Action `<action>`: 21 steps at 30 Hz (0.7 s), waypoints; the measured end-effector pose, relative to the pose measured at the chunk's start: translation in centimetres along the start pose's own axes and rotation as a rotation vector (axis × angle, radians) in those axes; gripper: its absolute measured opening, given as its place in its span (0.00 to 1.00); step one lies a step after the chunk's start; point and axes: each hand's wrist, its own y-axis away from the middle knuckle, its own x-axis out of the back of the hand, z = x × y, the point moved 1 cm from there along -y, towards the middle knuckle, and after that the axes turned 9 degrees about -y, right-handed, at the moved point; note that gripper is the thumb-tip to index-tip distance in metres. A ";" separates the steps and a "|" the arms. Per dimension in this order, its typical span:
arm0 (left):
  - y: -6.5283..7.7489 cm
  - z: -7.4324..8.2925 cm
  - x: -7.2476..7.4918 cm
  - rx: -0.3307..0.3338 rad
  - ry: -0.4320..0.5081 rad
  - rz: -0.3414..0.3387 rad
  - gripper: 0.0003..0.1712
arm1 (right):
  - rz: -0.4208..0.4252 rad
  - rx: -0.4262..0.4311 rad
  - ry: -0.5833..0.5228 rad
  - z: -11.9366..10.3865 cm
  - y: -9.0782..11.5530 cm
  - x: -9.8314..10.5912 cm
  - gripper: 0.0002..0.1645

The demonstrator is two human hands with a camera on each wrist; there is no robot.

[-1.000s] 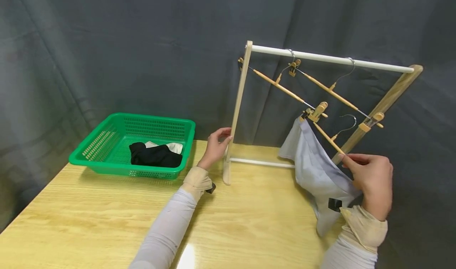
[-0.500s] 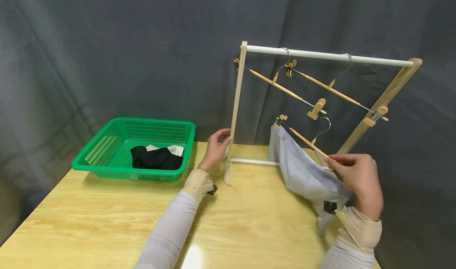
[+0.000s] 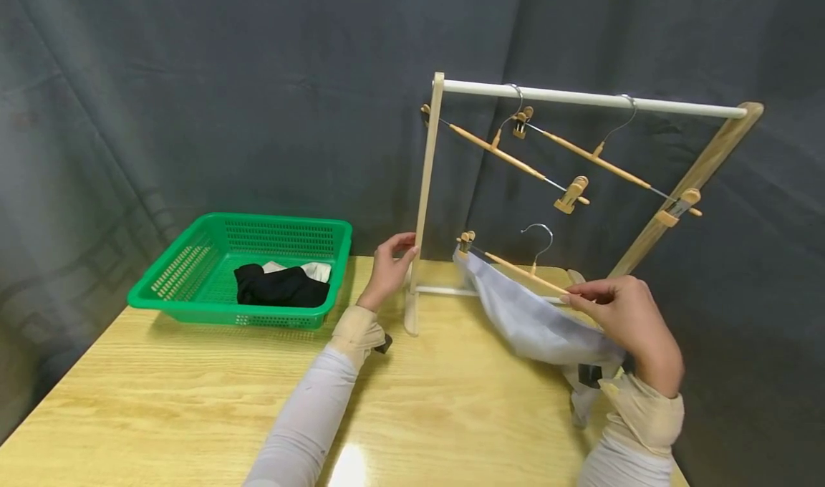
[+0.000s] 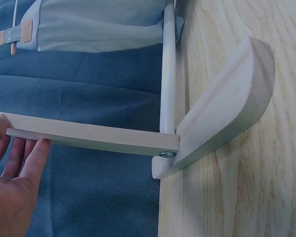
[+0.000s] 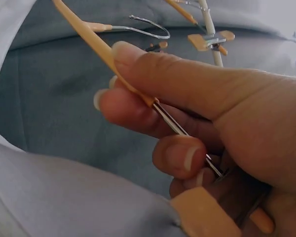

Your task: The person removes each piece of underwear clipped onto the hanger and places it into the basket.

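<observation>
My right hand [image 3: 634,319] pinches a wooden clip hanger [image 3: 525,275] near its right end. From the hanger's clips hangs a light grey garment [image 3: 522,324] by its waistband; its kind is unclear. The hanger's metal hook points up, below the rack's top bar and apart from it. In the right wrist view, thumb and fingers hold the bar where wood meets metal rod [image 5: 172,120], beside the right clip [image 5: 204,212]. My left hand [image 3: 389,268] holds the left post [image 3: 428,179] of a small clothes rack, thumb and fingertips on the wood [image 4: 89,132].
Two bare clip hangers, a left one [image 3: 512,160] and a right one [image 3: 619,172], hang from the rack's white top bar [image 3: 580,98]. A green basket [image 3: 193,304] with black cloth [image 3: 280,286] and white cloth stands at the left of the wooden table [image 3: 213,394]. A dark curtain hangs behind.
My right hand has moved left and slightly down with the hanger and garment, whose left clip has swung down toward the rack's left post. My left hand stays on the post.
</observation>
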 end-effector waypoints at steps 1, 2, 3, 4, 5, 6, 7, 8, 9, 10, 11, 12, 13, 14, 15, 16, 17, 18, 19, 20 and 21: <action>0.0 0.1 0.1 0.000 -0.003 0.001 0.16 | -0.009 0.008 -0.002 -0.2 0.0 -0.1 0.08; 0.1 0.2 0.1 0.001 -0.003 -0.002 0.16 | -0.015 0.016 -0.005 -0.3 -0.1 -0.2 0.08; 0.1 0.2 0.2 0.003 -0.001 -0.008 0.16 | -0.022 0.022 -0.008 -0.5 -0.1 -0.2 0.07; 0.1 0.3 0.2 0.004 -0.004 -0.018 0.16 | -0.027 0.025 -0.012 -0.7 -0.1 -0.3 0.07; 0.0 0.3 0.3 0.009 -0.007 -0.030 0.16 | -0.032 0.026 -0.017 -0.9 -0.2 -0.5 0.07; 0.0 0.4 0.4 0.014 -0.009 -0.043 0.16 | -0.035 0.025 -0.021 -1.1 -0.2 -0.6 0.06; 0.1 0.4 0.6 0.020 -0.011 -0.057 0.17 | -0.043 0.026 -0.024 -1.2 -0.3 -0.9 0.06; 0.0 0.4 0.7 0.025 -0.014 -0.072 0.17 | -0.052 0.028 -0.027 -1.4 -0.4 -1.1 0.06; 0.0 0.2 0.8 0.034 -0.016 -0.088 0.18 | -0.064 0.029 -0.029 -1.6 -0.5 -1.4 0.05; -0.1 -0.1 0.8 0.042 -0.021 -0.102 0.18 | -0.075 0.033 -0.029 -1.7 -0.7 -1.7 0.05; -0.1 -0.4 0.8 0.052 -0.028 -0.114 0.19 | -0.086 0.039 -0.031 -1.9 -0.8 -1.9 0.05; -0.1 -0.7 0.9 0.063 -0.043 -0.121 0.20 | -0.097 0.047 -0.033 -2.1 -0.9 -2.2 0.05; -0.1 -0.9 1.0 0.070 -0.061 -0.127 0.22 | -0.106 0.059 -0.031 -2.2 -1.1 -2.5 0.05; -0.1 -1.2 1.0 0.075 -0.076 -0.133 0.23 | -0.116 0.072 -0.036 -2.4 -1.2 -2.7 0.06; -0.1 -1.4 1.1 0.079 -0.087 -0.136 0.24 | -0.120 0.083 -0.041 -2.6 -1.3 -2.9 0.06; 0.0 -1.4 1.2 0.077 -0.102 -0.136 0.25 | -0.122 0.098 -0.046 -2.8 -1.4 -3.1 0.06; 0.2 -1.3 1.4 0.076 -0.113 -0.137 0.25 | -0.126 0.112 -0.052 -3.1 -1.5 -3.3 0.07; 0.4 -0.6 1.7 0.073 -0.115 -0.140 0.25 | -0.128 0.122 -0.056 -3.2 -1.5 -3.5 0.07; 0.6 -0.5 2.0 0.064 -0.107 -0.143 0.25 | -0.132 0.133 -0.062 -3.3 -1.6 -3.8 0.07; 0.7 -0.4 2.2 0.057 -0.102 -0.149 0.26 | -0.135 0.151 -0.069 -3.5 -1.7 -4.1 0.07; 0.9 -0.3 2.4 0.051 -0.099 -0.162 0.26 | -0.132 0.170 -0.067 -3.6 -1.8 -4.4 0.07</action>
